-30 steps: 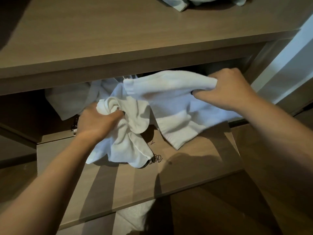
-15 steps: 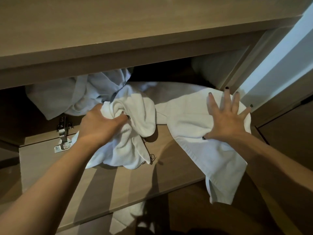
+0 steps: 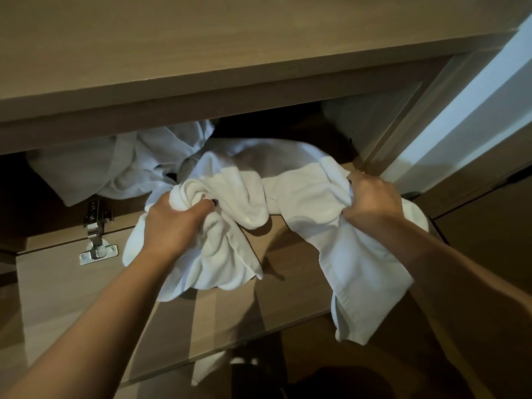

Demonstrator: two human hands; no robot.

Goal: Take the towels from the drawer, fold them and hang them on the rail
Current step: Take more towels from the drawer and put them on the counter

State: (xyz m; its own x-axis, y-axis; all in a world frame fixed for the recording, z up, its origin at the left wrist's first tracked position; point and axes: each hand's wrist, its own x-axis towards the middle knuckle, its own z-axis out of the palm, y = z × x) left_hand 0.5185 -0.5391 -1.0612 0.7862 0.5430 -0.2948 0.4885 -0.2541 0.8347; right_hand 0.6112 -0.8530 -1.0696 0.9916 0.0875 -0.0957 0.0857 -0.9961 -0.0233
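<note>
A bunched white towel (image 3: 227,254) lies on the fold-down wooden door (image 3: 69,298) of the open compartment, and my left hand (image 3: 175,223) grips its twisted upper part. My right hand (image 3: 371,200) clutches a second white towel (image 3: 345,254), whose lower end hangs past the door's front edge. More pale cloth (image 3: 121,165) is heaped at the back left of the compartment, partly hidden under the shelf. No rail is in view.
A thick wooden shelf (image 3: 230,59) overhangs the compartment just above both hands. A metal hinge (image 3: 96,234) sits at the door's left. A pale wall and door frame (image 3: 460,122) stand to the right. Dark floor lies below.
My right hand, flat on the right towel half a second ago, has curled and gathered the cloth. My left hand keeps its grip on the bunched towel.
</note>
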